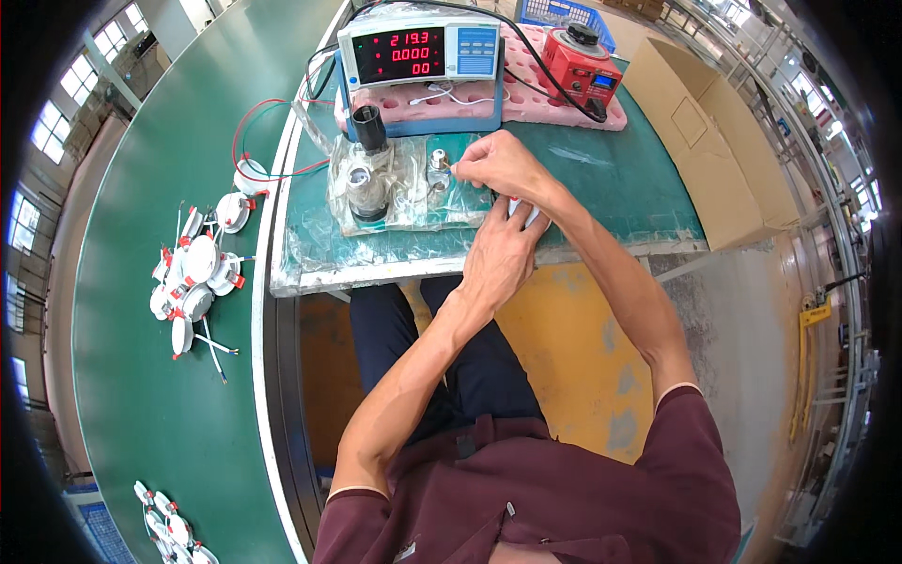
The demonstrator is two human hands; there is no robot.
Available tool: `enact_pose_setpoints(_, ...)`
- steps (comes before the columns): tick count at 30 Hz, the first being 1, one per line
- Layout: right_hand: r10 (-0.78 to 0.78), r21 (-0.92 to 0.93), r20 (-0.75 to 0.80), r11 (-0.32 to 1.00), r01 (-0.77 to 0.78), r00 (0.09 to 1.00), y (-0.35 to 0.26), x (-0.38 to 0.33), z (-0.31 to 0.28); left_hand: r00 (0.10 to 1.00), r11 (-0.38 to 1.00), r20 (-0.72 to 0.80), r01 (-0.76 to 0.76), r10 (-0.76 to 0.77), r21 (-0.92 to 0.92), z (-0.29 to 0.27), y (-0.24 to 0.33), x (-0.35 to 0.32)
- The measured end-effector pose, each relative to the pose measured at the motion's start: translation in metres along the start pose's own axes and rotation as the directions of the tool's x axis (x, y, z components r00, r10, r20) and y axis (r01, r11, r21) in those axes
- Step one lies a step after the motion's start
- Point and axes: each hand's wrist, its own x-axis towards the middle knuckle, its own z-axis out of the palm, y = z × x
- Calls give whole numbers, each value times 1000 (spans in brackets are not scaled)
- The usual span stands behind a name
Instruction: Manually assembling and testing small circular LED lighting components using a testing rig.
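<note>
My left hand lies over a small white downlight on the bench, its fingers curled around it and hiding most of it. Farther up, my right hand is closed in a pinch. A thin wire seems to show at its fingertips, mostly hidden by them. Just left of those fingertips stands a small silvery metal post on a test board wrapped in clear plastic. On the board's left side are a black upright cylinder and a dark round fitting with a pale top.
Behind the board stands a power meter with a red lit display. A red box-shaped device sits on pink foam. At right is an open cardboard box. Several white downlights lie on the green belt.
</note>
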Motion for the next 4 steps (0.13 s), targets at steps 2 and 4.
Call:
enact_pose_setpoints(2,-43,-14,-37,999,43,998,6,3,0,1000,1000,5,1,-1,7,1,1,0)
enact_pose_setpoints(4,-39,-42,-22,998,38,999,9,5,-2,1000,1000,12,-5,5,2,2,-1,0)
